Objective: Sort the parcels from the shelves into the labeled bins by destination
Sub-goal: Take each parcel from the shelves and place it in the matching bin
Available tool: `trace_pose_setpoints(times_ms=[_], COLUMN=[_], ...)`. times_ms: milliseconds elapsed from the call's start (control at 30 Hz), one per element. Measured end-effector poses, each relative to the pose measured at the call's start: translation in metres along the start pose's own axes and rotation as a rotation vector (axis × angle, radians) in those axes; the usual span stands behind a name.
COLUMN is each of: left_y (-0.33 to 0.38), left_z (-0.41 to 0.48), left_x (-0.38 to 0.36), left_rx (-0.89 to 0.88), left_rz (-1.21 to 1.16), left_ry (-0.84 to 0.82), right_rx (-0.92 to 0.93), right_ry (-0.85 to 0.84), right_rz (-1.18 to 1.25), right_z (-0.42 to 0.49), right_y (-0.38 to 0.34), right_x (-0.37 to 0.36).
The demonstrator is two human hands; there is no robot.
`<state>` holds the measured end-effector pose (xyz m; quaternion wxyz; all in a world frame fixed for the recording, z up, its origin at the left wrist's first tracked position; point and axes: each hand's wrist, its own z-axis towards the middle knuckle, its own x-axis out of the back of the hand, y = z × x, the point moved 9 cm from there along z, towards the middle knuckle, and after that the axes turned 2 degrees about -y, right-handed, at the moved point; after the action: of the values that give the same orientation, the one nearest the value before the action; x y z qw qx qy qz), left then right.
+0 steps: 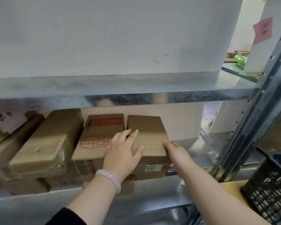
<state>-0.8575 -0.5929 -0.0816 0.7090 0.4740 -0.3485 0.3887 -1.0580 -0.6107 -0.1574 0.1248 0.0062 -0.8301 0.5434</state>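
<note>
- Galvanised steel shelving fills my view, and the lower shelf carries a row of cardboard boxes packed side by side under a low metal deck.
- I am working on the plain parcel, which sits at the right end of that row, touching a red-printed box on its left.
- I have the left hand laid on the parcel's top, fingers spread and nearly straight. The fingertips reach the seam between the two boxes; it presses rather than clasps, I judge to steady the parcel.
- I have the right hand at the parcel's near right corner, thumb on the top edge. The other fingers drop down the side out of sight, so it looks like a clamp on that corner.
- Free space lies only to the right, which is why I take the box from there.
- Facing me on the front is a small label, too blurred to read, so I cannot judge the destination yet.
- At the lower right stands a black crate, possibly a bin.
</note>
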Motion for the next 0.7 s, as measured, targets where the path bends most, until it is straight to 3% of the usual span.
trace_pose_setpoints(times_ms=[300,567,700], left_y=[0.022,0.019,-0.004], left_z=[-0.021,-0.085,-0.128], left_x=[-0.002,0.050,0.084], left_rx=[0.109,0.066,0.076], left_rz=[-0.404,-0.602,-0.652], left_ry=[-0.112,-0.055,-0.012], right_rx=[0.234,0.326,0.305], right_ry=[0.049,0.150,0.043], right_rz=[0.170,0.259,0.359], right_z=[-0.054,-0.143,-0.189], right_y=[-0.003,-0.004,0.006], right_x=[0.030,0.028,-0.006])
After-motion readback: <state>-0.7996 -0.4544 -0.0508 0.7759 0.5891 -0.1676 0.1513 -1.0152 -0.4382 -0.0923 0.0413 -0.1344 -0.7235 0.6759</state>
